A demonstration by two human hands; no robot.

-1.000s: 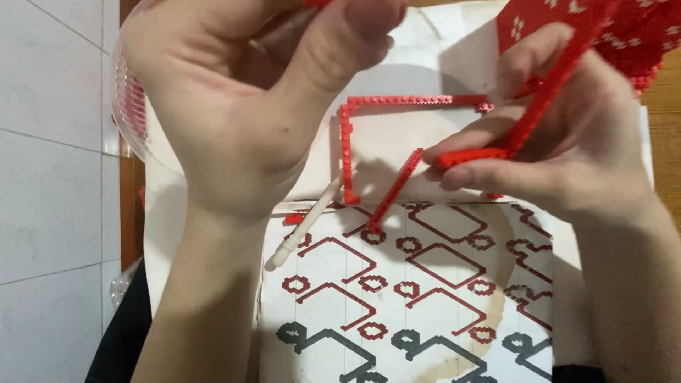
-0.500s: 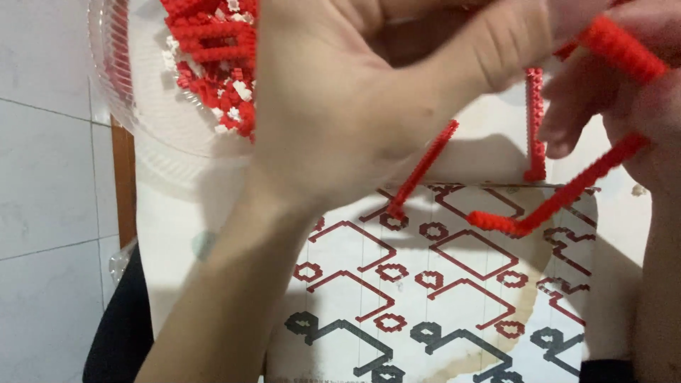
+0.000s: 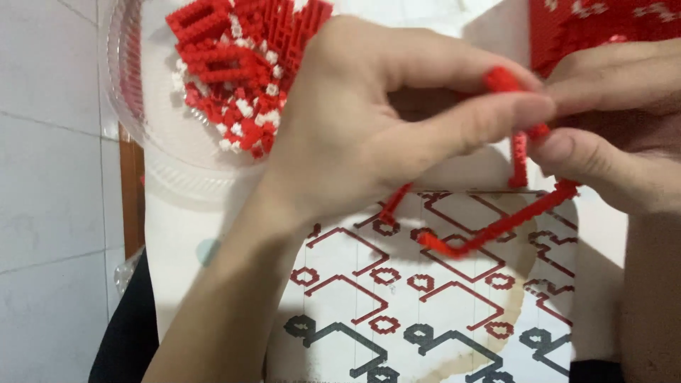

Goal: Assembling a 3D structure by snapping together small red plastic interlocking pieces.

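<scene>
My left hand (image 3: 376,135) and my right hand (image 3: 617,128) meet at the upper right, both pinching a thin red frame of tiny bricks (image 3: 496,227). The frame's long bar slants down to the left below my fingers, and a short bar hangs upright between my thumbs. Part of the frame is hidden behind my left palm. Under it lies an instruction sheet (image 3: 425,305) printed with red and dark brick diagrams.
A clear plastic bowl (image 3: 163,170) at the upper left holds several red and white brick pieces (image 3: 241,64). A red built panel with white dots (image 3: 603,28) shows at the upper right. White tiles (image 3: 50,213) lie on the left.
Both hands have drawn closer together and now grip the frame at its top corner. The frame has turned, so its long bar hangs lower. The view shifted down and right.
</scene>
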